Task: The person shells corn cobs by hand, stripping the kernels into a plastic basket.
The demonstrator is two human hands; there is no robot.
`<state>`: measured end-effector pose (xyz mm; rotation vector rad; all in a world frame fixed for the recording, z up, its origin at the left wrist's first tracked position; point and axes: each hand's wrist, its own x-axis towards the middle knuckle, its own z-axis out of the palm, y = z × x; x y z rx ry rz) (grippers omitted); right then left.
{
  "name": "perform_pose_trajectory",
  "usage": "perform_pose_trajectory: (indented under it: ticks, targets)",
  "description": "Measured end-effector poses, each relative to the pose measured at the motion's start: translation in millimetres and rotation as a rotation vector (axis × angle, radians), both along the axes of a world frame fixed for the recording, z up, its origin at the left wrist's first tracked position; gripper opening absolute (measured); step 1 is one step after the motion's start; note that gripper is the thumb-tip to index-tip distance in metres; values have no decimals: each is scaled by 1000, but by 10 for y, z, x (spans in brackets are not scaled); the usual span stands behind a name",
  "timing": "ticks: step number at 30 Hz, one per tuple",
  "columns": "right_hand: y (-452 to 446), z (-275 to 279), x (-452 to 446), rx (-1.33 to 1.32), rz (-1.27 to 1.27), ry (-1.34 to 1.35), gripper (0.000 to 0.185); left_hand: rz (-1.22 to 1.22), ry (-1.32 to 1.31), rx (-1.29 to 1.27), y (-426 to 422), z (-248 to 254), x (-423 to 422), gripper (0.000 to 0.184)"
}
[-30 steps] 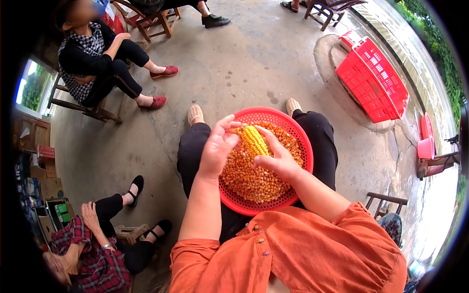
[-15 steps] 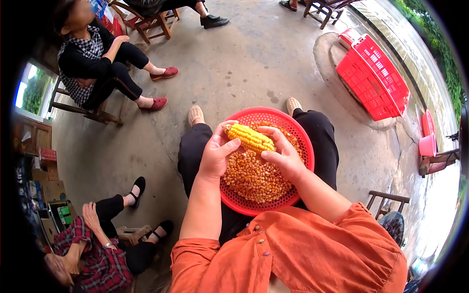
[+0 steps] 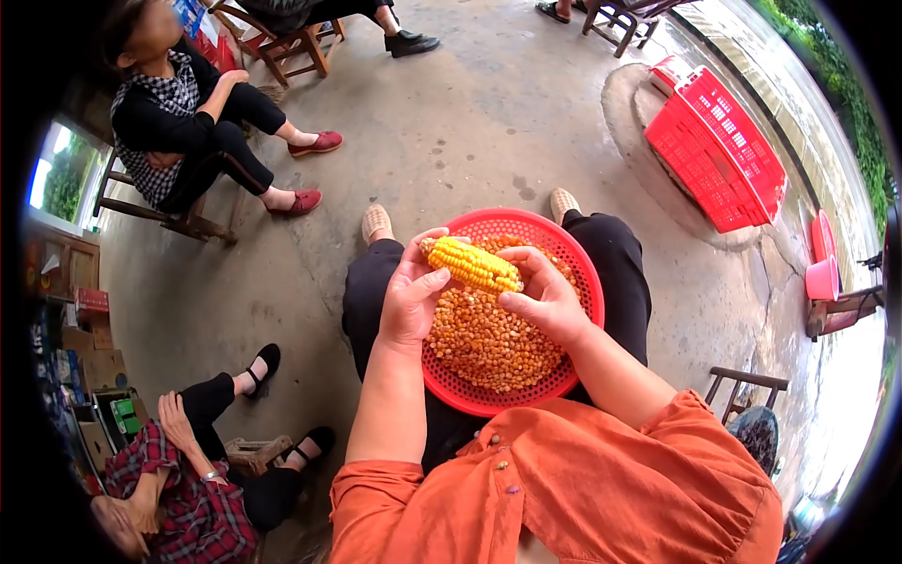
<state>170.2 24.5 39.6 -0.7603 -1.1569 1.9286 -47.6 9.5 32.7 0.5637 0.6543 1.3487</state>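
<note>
A yellow corn cob [image 3: 474,264] lies between my two hands, slanting down to the right over the basket. My left hand [image 3: 413,293] is closed round its left end, thumb in front. Around the right end my right hand [image 3: 547,299] is curled, thumb and fingers against the kernels. Beneath them a round red basket [image 3: 587,268] with holes in its rim rests on my lap. Loose orange-brown kernels [image 3: 498,343] fill much of its bottom.
One person [image 3: 174,103] sits at the upper left, another in a plaid shirt [image 3: 197,503] at the lower left. Red crates [image 3: 719,150] stand on the concrete floor at the upper right. A pink tub [image 3: 821,280] and wooden stool [image 3: 747,381] are at the right.
The cob has turned from nearly upright to a flatter slant, its left end shifting left. Both hands still hold it, and my left fingers have wrapped round its end.
</note>
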Motion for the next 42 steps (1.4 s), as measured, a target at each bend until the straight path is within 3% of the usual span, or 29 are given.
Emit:
perform_pose_trajectory:
  ticks: [11,14,16,23,28,38,40,42]
  targets:
    - [-60,-92,-12,221,-48,-158,57,-22,-39,5,-2,3,3,59]
    - [-55,-137,-9,378,-52,-337,58,-24,-68,5,1,10,18,61]
    - [-44,-141,-34,651,-161,-418,56,-34,-59,20,4,6,14,62]
    - [-76,-103,-45,628,-186,-378,57,-32,-57,-8,-1,5,9,65]
    - [-78,-11,-26,750,-206,-469,55,-9,-8,-56,-11,-8,19,66]
    - [-51,-23,-36,651,-130,-295,52,-27,-74,-16,8,-28,13,72]
    - [-87,-38,-70,321,-49,-245,54,-37,53,-1,1,-26,21,71]
    - [-69,-61,-88,284,-47,-230,55,-50,115,17,-6,-34,38,72]
